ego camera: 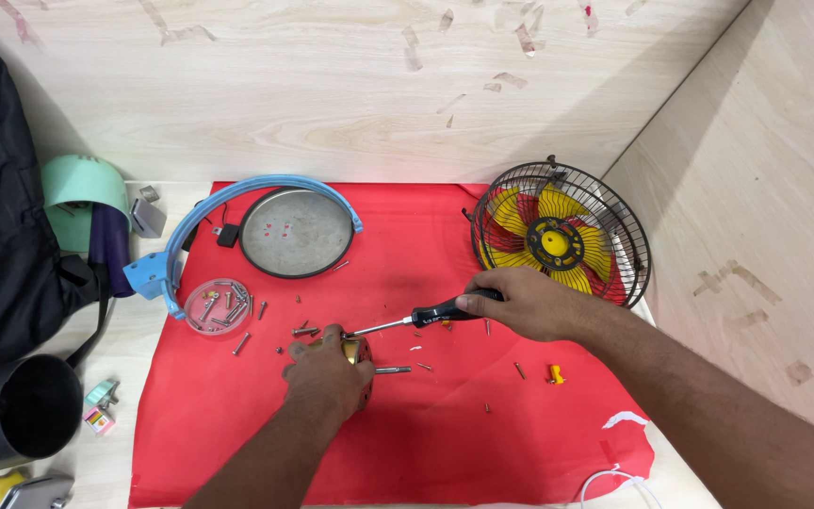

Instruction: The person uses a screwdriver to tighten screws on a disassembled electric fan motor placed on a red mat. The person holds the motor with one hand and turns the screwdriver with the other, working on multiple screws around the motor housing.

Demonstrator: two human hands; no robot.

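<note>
A red cloth mat [482,415] covers the table, likely to keep the loose small metal screws [305,331] from rolling off. Near the mat's middle, the left hand [327,377] is curled down over a small round brass-coloured part [351,352], pinning it in place; what it is exactly is hard to tell. The right hand [529,302] is wrapped closed around the black-handled screwdriver [426,317], its tip meeting that part. A clear round dish of screws [219,307] sits at the mat's left edge, a black wire-caged fan with yellow and red blades [558,243] at its far right corner.
</note>
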